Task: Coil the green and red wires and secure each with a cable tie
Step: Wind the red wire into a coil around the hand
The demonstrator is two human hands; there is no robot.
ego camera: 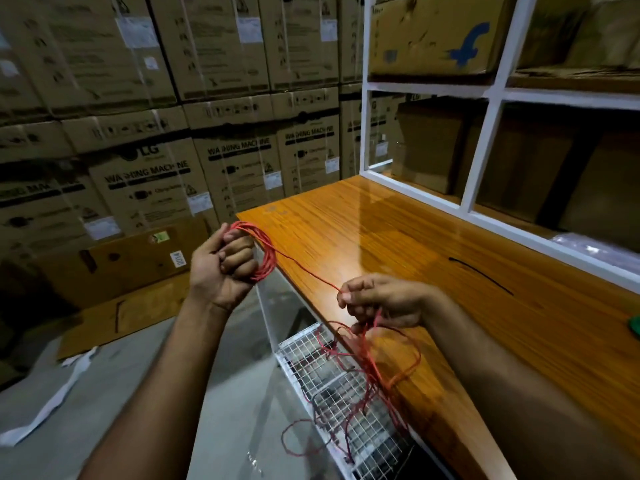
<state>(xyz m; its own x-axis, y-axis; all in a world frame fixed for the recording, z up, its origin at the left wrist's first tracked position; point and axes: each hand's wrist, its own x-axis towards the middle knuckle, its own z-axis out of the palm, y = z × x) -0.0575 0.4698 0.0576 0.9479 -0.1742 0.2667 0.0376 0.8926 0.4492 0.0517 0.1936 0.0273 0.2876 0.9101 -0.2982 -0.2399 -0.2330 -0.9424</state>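
My left hand (221, 265) grips a coil of red wire (267, 258) off the table's left corner, with several loops wound round its curled fingers. A single red strand runs from the coil down to my right hand (384, 301), which pinches it over the table's front edge. Below that hand the loose red wire (374, 372) hangs in a tangle over the edge. A black cable tie (481, 274) lies on the table to the right. A green thing (635, 327), cut off by the right frame edge, sits on the table.
The orange wooden table (398, 230) has a white metal shelf frame (485, 133) with cardboard boxes behind it. A wire mesh panel (332, 386) hangs below the table's front edge. Stacked washing machine cartons (145, 181) fill the back; flattened cardboard and white paper lie on the floor.
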